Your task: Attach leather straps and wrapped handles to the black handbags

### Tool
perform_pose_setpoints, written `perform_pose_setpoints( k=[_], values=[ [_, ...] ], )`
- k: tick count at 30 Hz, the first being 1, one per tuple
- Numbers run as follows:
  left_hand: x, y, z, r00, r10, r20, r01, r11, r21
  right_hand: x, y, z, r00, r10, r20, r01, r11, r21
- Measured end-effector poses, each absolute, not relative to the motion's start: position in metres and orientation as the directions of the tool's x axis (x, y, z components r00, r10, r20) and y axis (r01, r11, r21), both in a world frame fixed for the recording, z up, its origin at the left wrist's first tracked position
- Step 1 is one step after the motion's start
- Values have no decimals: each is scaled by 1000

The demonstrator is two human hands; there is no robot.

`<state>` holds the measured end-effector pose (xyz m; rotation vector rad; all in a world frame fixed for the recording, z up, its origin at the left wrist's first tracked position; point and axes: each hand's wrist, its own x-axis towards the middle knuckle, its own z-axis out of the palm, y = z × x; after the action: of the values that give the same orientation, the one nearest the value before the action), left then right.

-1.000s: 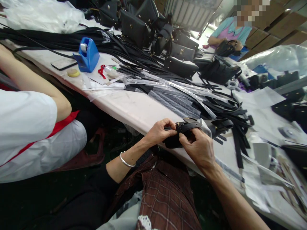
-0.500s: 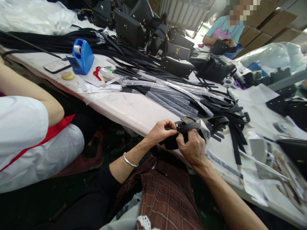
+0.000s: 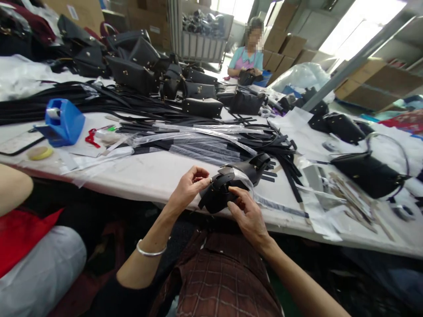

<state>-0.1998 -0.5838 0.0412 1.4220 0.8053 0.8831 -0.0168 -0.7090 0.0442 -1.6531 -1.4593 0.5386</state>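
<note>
A black handbag (image 3: 214, 200) with a strap and small gold-coloured studs lies tilted at the table's near edge. Thin clear wrap partly covers its far part. My left hand (image 3: 190, 189), a silver bangle on its wrist, pinches at the bag's left side, thumb tip by a small stud. On the near right side, my right hand (image 3: 247, 215) grips the bag with thumb and forefinger, which stand a little apart; its other fingers are partly hidden. Just beyond the bag lie black straps (image 3: 205, 152), some in clear wrap.
A blue tape dispenser (image 3: 64, 123) and a yellow tape roll (image 3: 39, 152) stand at left. Black handbags (image 3: 132, 75) are heaped at the back. Another handbag (image 3: 366, 171) lies right. A co-worker (image 3: 246, 61) holds a dark bag across the table; another person's arm (image 3: 13, 187) is at left.
The view has swung up and to the right. My right hand has drawn slightly back from the strap to the bag's near side, its fingers more apart. My left hand has loosened somewhat.
</note>
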Motion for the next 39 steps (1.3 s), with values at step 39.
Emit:
perform_pose_setpoints(
  k=[39],
  values=[
    [-36, -697, 80, 729, 53, 682, -26, -994, 104, 164, -838, 93, 277, 952, 132, 762, -134, -633]
  ],
)
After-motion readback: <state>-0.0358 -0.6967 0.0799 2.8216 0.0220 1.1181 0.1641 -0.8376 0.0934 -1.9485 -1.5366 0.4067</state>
